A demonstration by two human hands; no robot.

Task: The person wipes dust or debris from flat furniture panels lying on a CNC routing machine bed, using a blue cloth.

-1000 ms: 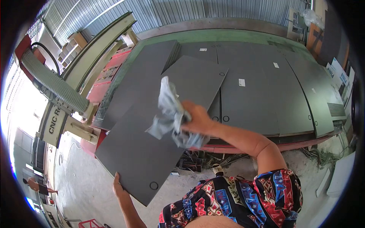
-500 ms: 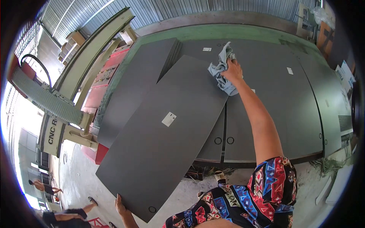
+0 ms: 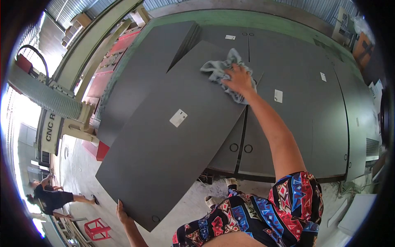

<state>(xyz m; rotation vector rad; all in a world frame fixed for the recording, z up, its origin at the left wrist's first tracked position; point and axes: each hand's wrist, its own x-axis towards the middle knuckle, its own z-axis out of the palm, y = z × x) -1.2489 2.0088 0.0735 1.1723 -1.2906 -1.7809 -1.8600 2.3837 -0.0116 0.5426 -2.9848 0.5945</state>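
A long dark grey panel [image 3: 164,156] lies at a slant across other grey panels, its near end jutting out towards me. It carries a white label [image 3: 178,118] and has a dark ring mark near its near corner. My left hand [image 3: 122,214] grips the near short edge, thumb against the side and the other fingers mostly hidden beneath. My right hand [image 3: 238,79] presses a crumpled grey-blue cloth [image 3: 214,69] onto the panel's far right part, fingers partly spread over the cloth.
More grey panels [image 3: 296,123] with labels and ring marks cover the green-edged table [image 3: 279,18]. A stack of panels [image 3: 140,61] lies left. Beside it stands a CNC machine frame [image 3: 51,131] with a ribbed hose [image 3: 45,96]. A person [image 3: 51,197] and red stool [image 3: 97,229] are lower left.
My right hand and the cloth have moved left onto the panel, uncovering a label on the panel to the right. My left hand still holds the near edge. The person behind has shifted.
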